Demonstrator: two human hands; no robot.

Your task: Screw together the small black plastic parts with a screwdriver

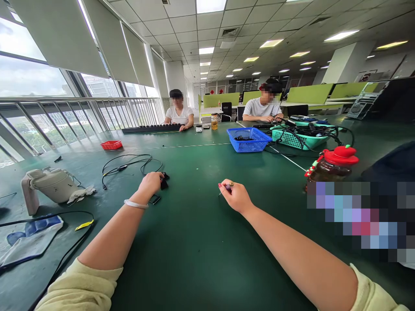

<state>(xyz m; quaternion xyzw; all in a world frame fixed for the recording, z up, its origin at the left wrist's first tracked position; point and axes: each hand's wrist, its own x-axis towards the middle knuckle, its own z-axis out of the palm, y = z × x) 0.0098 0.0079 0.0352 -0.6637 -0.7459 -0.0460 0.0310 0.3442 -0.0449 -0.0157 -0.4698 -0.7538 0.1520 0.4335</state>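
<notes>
My left hand [151, 185] is closed, its fingers on a small black part [164, 182] at the tabletop. What exactly the part is cannot be made out. Just below that hand lies a small flat black piece [154, 199]. My right hand [236, 196] grips a slim screwdriver-like tool [229, 186] with a purple and gold handle, its thin tip slanting down to the left. A wide stretch of green table [194, 224] separates the two hands.
A looped black cable [129, 162] and red tray [112, 145] lie left, near a beige bottle [56, 183] and glove [30, 237]. Blue basket [249, 140], cable-filled green basket [298, 137] and red-lidded bottle [333, 166] stand right. Two people sit across.
</notes>
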